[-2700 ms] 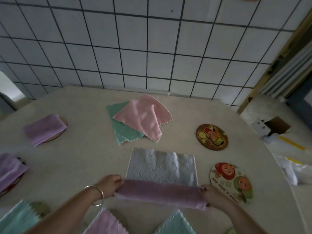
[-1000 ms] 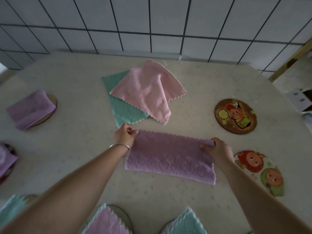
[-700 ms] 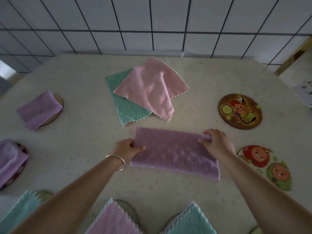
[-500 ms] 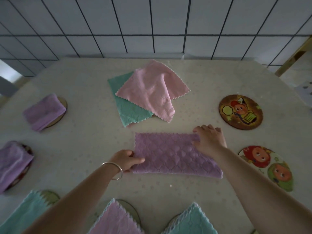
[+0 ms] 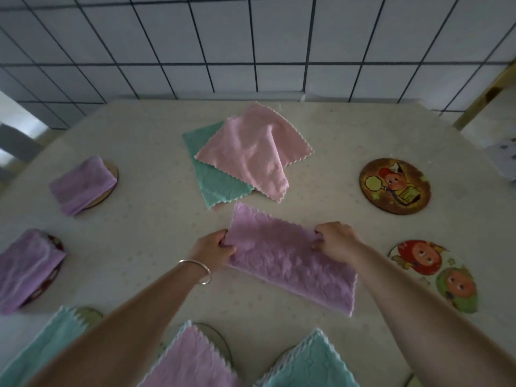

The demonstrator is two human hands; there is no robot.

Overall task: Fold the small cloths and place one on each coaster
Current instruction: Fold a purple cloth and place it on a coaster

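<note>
A: Where is the purple cloth (image 5: 290, 263) now?

B: On the tabletop (image 5: 145, 236), folded to a long strip, just on the near side of the pink cloth (image 5: 251, 152) and green cloth (image 5: 220, 182) heaped together. The left hand (image 5: 212, 248) pinches its left end, the fingers closed on the edge; the right hand (image 5: 336, 240) grips its far edge, further right, fingers curled into the fabric.

A: How will it handle?

B: Light and limp, I'd judge, with a quilted nap that grips itself. It will sag wherever it isn't held, so take it at the corners or short ends and keep it flat while folding end to end.

A: And then?

B: Two bare coasters lie to the right of the strip: the brown coaster (image 5: 395, 185) further off, the pale coaster (image 5: 435, 277) nearer. Either would take it.
</note>
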